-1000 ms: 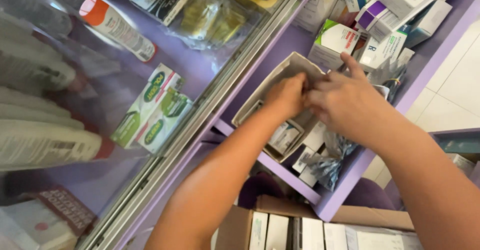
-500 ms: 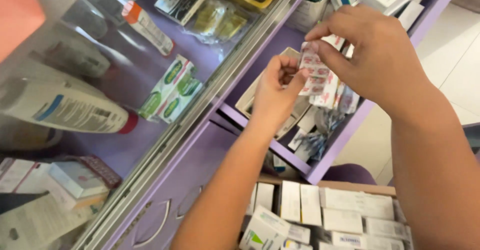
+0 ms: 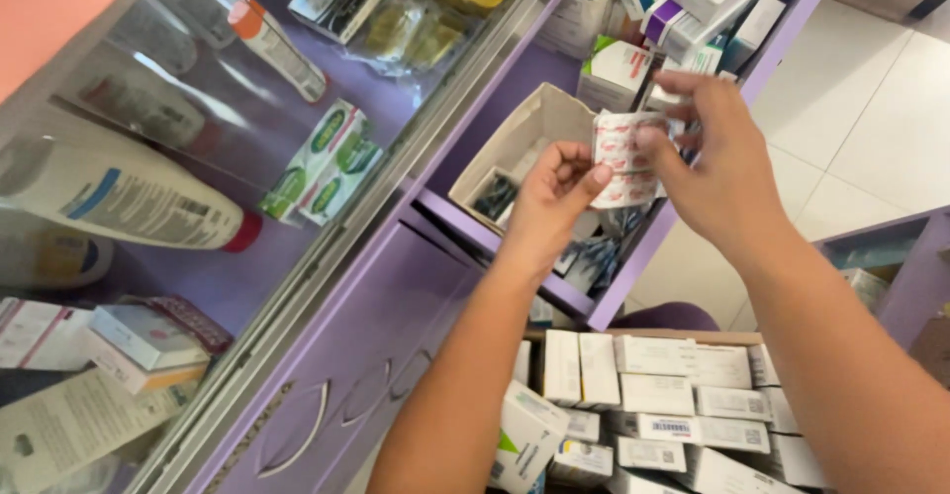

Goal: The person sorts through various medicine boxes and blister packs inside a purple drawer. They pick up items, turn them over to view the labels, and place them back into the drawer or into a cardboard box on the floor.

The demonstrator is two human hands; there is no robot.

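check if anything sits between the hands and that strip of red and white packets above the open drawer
Nothing visible does. The left hand and right hand both already pinch the strip of packets directly, above the open purple drawer. The beige cardboard tray lies below, apart from it.

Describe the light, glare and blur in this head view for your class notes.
Head view: daylight brightens the floor tiles; pale glare streaks the glass counter, veiling the bottles beneath; both hands, left hand and right hand, and the blister strips look slightly soft; the boxes below stay fairly sharp.
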